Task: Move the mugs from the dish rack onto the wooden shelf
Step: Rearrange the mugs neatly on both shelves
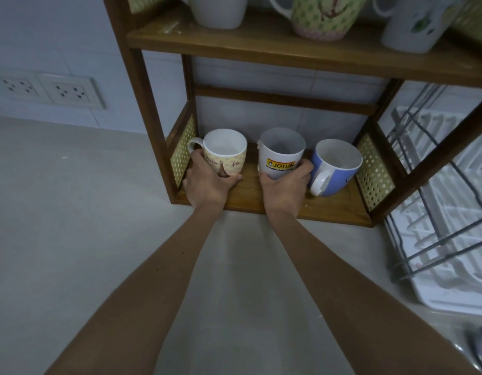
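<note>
Left hand [204,182] wrapped around yellow dotted mug [225,155] at 9 o'clock on wooden shelf [250,182] bottom board; right hand [286,182] clasping white JOTUN mug [282,152] at centre, seemingly tilted. Blue mug [334,166] just beside, at 3 o'clock, near right fingers. Likely risk: knocking blue mug on release, or clinking rims. Dish rack [445,212] apparently bare of mugs.

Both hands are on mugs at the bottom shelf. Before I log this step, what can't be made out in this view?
- Upper-shelf mugs: tops cut by the frame's top edge.
- Dish rack: right part cut off; remaining mugs unknowable.
- Jotun mug: base hidden by right hand; seated or not, unclear.
- Pink mug: base hidden by left hand.
- Blue mug: logo too small.
</note>
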